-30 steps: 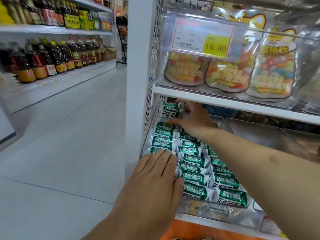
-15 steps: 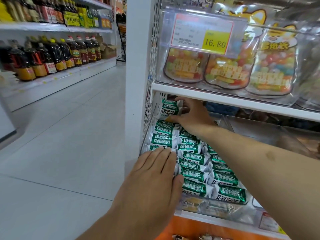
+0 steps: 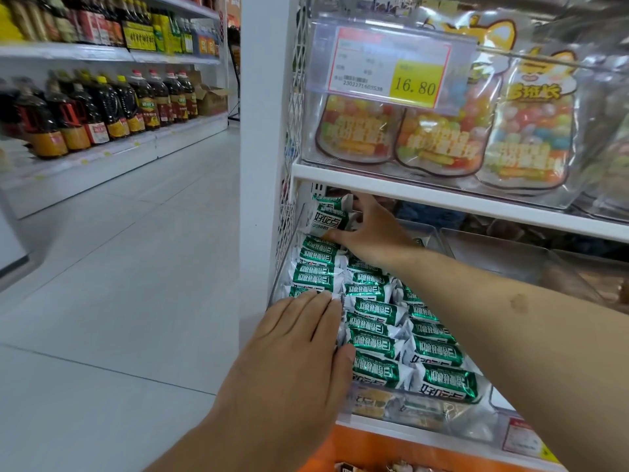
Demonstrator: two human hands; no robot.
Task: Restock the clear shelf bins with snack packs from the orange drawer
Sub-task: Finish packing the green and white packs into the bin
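Orange drawer (image 3: 367, 444) at bottom edge, few packs visible inside. Left hand (image 3: 292, 356) flat on front-left of snack packs (image 3: 374, 335), fingers straight, pressed together. Clear bin (image 3: 425, 412) nearly full (about 3 rows). Right hand (image 3: 371, 233) at back, fingers curled, pinching upright pack (image 3: 328, 218). Neighbouring bin (image 3: 510, 253) looks unfilled: work remains.

Pale tiled floor (image 3: 129, 267) stretching away at left, oil bottles (image 3: 102, 110) lining white shelves (image 3: 112, 158) upper left, candy bags (image 3: 442, 137) sitting upper right.
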